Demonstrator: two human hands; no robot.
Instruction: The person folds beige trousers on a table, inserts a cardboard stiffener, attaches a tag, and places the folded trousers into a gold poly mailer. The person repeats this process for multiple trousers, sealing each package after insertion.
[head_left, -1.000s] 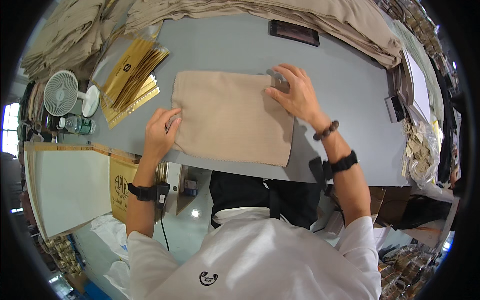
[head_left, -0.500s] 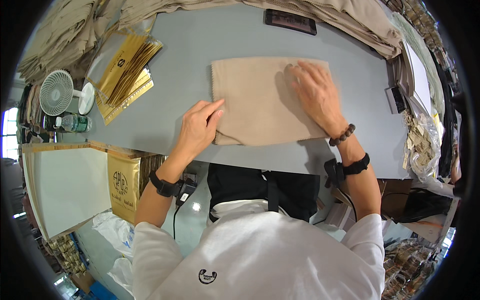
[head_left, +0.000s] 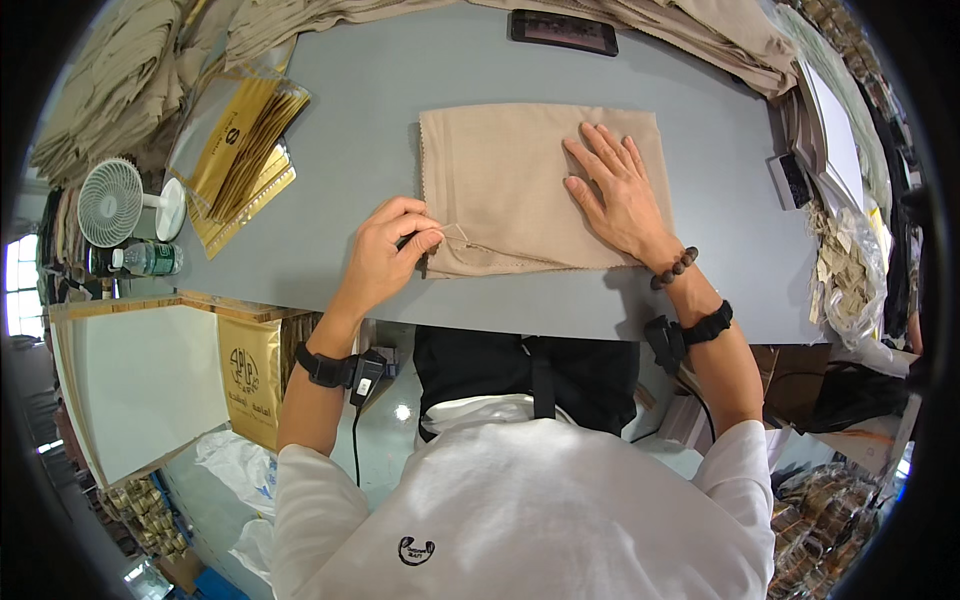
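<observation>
A folded beige cloth [head_left: 520,180] with zigzag-cut edges lies flat before me on the grey table [head_left: 350,120]. At its lower left corner, my left hand [head_left: 393,245] is closed in a pinch. Something dark shows between those fingers, and two thin pale prongs stick out over the cloth; it looks like a small tool, mostly hidden by the hand. My right hand [head_left: 622,205] rests on the right part of the cloth, palm down, fingers spread. A fold or crease runs along the cloth's near edge.
Gold packets [head_left: 240,140] lie at the left, beside a white fan [head_left: 112,202] and a plastic bottle [head_left: 150,259]. A phone [head_left: 564,33] lies at the back, near piled beige cloth [head_left: 690,35]. On the right are a small black box [head_left: 790,182] and a bag of scraps [head_left: 850,270].
My left hand has closed into a pinch, and thin prongs now show at its fingertips. My right hand has settled flat on the cloth, a little lower.
</observation>
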